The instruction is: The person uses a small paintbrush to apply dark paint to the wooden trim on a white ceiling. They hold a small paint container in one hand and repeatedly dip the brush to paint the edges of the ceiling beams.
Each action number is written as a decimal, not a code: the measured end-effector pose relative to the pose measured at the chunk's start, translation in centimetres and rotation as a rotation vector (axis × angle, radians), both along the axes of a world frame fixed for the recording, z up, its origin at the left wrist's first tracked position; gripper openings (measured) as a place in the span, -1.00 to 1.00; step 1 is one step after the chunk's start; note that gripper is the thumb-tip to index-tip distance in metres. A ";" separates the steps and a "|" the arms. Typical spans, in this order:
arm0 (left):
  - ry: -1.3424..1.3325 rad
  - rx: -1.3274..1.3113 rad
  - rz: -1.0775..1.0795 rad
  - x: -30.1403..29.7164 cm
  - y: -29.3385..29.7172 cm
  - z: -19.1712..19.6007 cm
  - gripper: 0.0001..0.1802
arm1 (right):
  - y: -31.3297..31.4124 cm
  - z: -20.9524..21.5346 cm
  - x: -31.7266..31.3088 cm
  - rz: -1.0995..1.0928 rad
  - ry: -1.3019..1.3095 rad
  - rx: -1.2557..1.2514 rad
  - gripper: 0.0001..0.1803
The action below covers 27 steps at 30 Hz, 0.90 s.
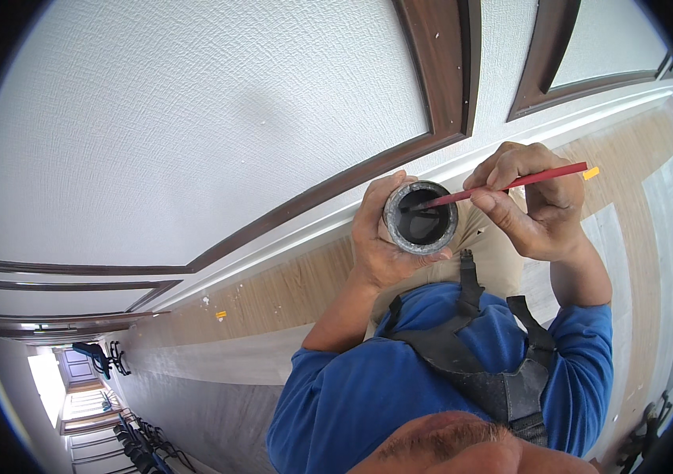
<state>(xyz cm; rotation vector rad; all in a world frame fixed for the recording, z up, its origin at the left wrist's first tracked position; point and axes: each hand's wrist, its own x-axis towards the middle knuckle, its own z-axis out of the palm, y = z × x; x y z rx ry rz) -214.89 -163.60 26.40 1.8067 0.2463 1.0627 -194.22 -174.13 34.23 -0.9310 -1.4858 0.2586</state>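
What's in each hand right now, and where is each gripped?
Left hand wraps the side of a small round can. Right hand pinches a red brush handle mid-shaft, its tip inside the can.

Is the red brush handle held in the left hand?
No, the right hand holds the red brush, while the left hand grips the round dark container.

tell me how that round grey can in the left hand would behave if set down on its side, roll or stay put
The grey can looks cylindrical with a round rim, so on its side it would probably roll. Dark liquid seems to sit inside, so it would likely spill. The left hand wraps it fully, suggesting it is fairly light.
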 end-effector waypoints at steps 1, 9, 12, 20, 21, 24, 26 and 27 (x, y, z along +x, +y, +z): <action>-0.006 0.001 -0.002 0.0 0.0 -0.1 0.23 | 0.0 0.1 0.1 0.006 -0.011 -0.014 -0.76; 0.000 0.013 -0.009 0.2 0.1 0.1 0.22 | -0.5 0.6 0.5 -0.054 0.045 0.046 -0.77; 0.000 -0.002 0.002 0.3 -0.1 0.1 0.22 | -0.9 0.8 1.1 -0.049 0.029 0.016 -0.77; 0.024 -0.010 0.011 0.4 -0.1 0.3 0.22 | -0.6 0.0 0.7 -0.022 0.022 0.027 -0.76; 0.022 -0.002 0.016 0.4 0.0 0.3 0.22 | -0.7 0.2 0.8 -0.025 0.032 0.011 -0.76; 0.025 -0.011 0.034 0.4 0.0 0.5 0.22 | -1.1 0.6 1.0 -0.037 0.082 -0.036 -0.76; 0.029 -0.027 0.051 0.4 0.1 0.5 0.22 | -1.3 0.2 1.2 -0.050 0.139 -0.068 -0.76; 0.029 -0.037 0.061 0.3 0.4 0.5 0.22 | -1.1 0.3 1.2 -0.074 0.171 -0.070 -0.75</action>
